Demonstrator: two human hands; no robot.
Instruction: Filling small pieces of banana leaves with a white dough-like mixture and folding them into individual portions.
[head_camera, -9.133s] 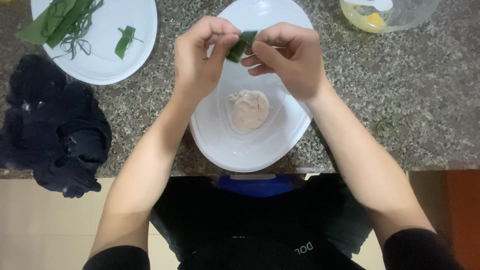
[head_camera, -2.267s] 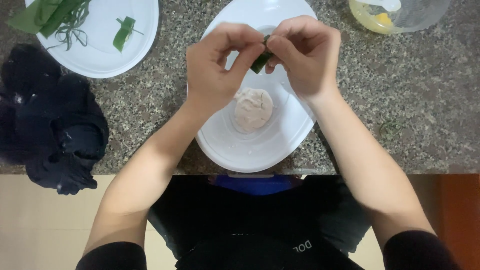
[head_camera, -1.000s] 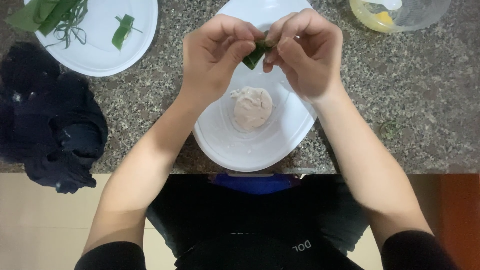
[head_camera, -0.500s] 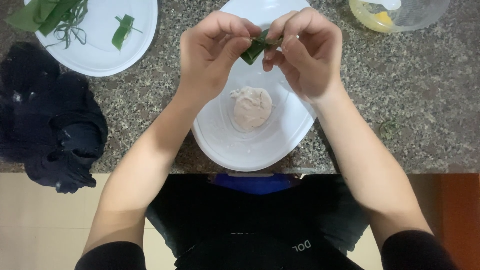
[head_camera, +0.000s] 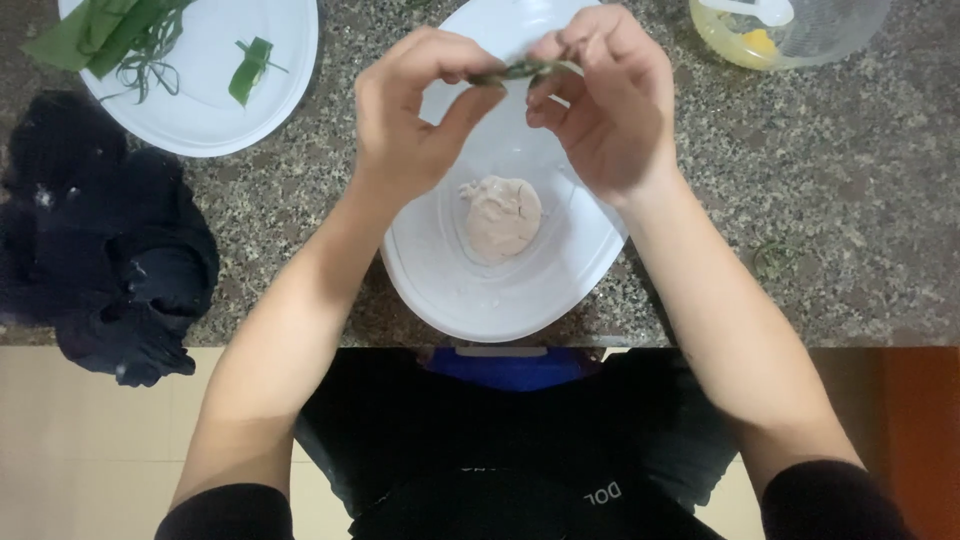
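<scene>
Both hands meet above a white oval bowl (head_camera: 560, 285) on the granite counter. My left hand (head_camera: 415, 110) and my right hand (head_camera: 605, 105) each pinch an end of a narrow green leaf strip (head_camera: 512, 71), held flat between the fingertips. Below the hands, a pale pinkish lump of paste (head_camera: 500, 215) lies in the bottom of the bowl. The strip's middle shows; its ends are hidden under my fingers.
A white plate (head_camera: 215, 95) at the back left carries green leaves (head_camera: 105, 30) and a small folded leaf piece (head_camera: 250, 70). A dark cloth (head_camera: 100, 240) is bunched at the left counter edge. A clear bowl (head_camera: 800, 35) with something yellow stands at the back right.
The leaf piece, held folded and tilted between my fingertips before, is now stretched thin and level between both hands. The hands have barely shifted above the bowl.
</scene>
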